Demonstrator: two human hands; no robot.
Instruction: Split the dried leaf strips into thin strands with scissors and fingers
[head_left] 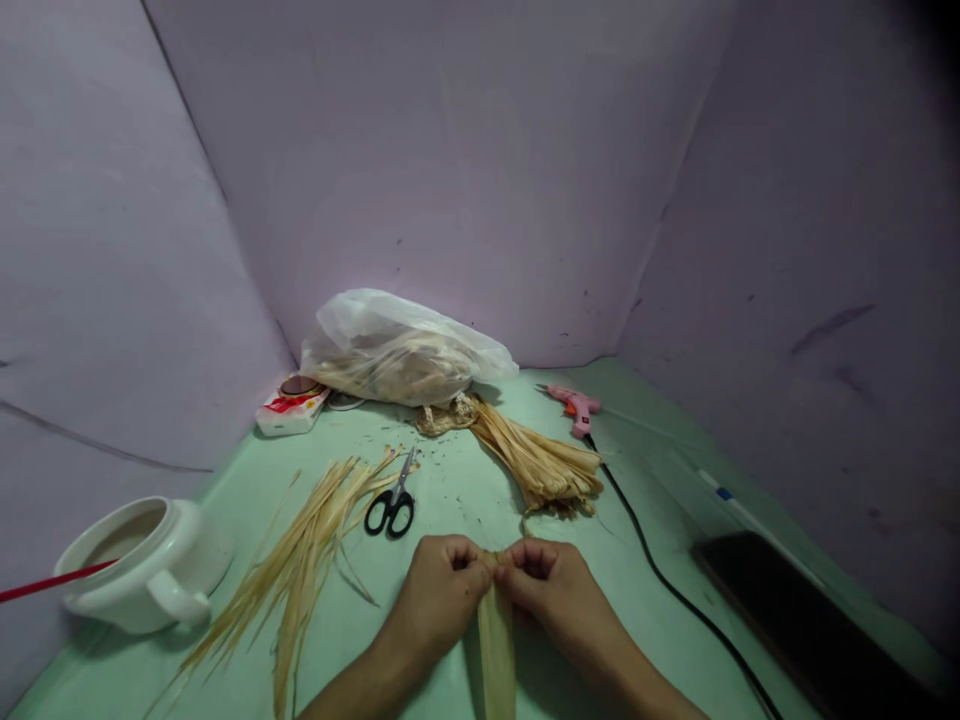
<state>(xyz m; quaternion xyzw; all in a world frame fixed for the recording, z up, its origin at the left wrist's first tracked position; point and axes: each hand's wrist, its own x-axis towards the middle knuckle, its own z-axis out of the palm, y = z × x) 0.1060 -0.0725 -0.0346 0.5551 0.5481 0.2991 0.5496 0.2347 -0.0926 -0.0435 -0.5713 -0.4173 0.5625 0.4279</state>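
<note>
Near the front middle of the table, my left hand [451, 588] and my right hand [551, 582] meet, thumbs and fingers pinched together. Between them they grip the upper end of a flat, pale dried leaf strip [497, 650], which hangs down toward me past the bottom edge of the view. Its very tip is partly hidden by my fingers. Black-handled scissors [391, 505] lie beyond my left hand, blades pointing away. A spread of loose thin leaf strips [300, 560] is to the left. Past my right hand rests a thick tied bundle of dried leaf strips [541, 460].
A plastic bag [405, 350] of dried material sits at the back, beside a small white-and-red box [292, 408]. A white pot [146, 560] with a red stick stands left. On the right are a pink glue gun [574, 405], its black cord [652, 560], a pen [750, 520] and a dark phone-like slab [795, 610].
</note>
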